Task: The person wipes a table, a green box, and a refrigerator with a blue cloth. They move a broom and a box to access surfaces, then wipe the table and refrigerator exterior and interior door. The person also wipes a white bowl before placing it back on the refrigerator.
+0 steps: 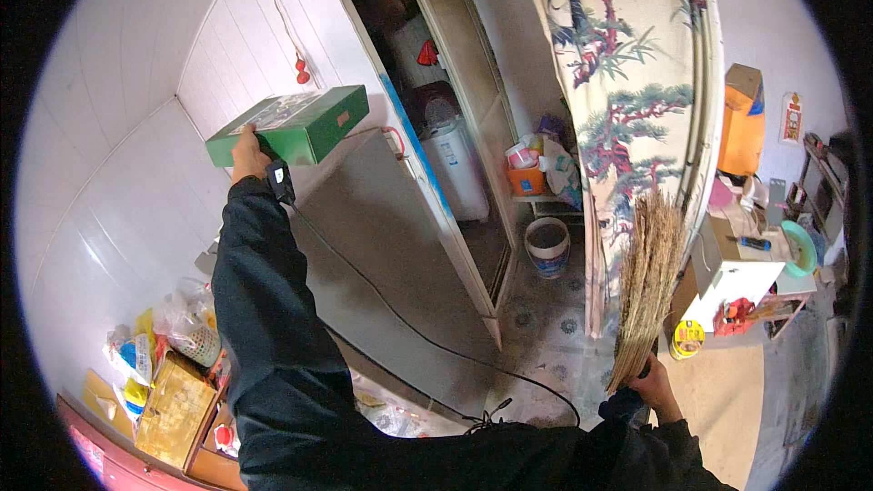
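My left hand (pixel 249 153) grips the near side of a flat green box (pixel 327 124), its thumb at the top edge. The box is raised by the top of a large grey panel (pixel 409 273); I cannot tell whether it rests there. A small black device (pixel 279 181) with a cable sits at my left wrist. Low on the right, my right hand (pixel 656 385) is closed around a straw hand broom (pixel 644 293). Its bristles point up, in front of a curtain (pixel 627 82) printed with pine trees. Part of the broom's handle is hidden by my hand and sleeve.
Beyond the grey panel stands a doorway with a white appliance (pixel 453 167) inside. A bucket (pixel 548 245) is on the floor near an orange box (pixel 526 179). Right of the curtain is a cluttered white cabinet (pixel 733 286). Bags and a wooden box (pixel 174 409) lie lower left.
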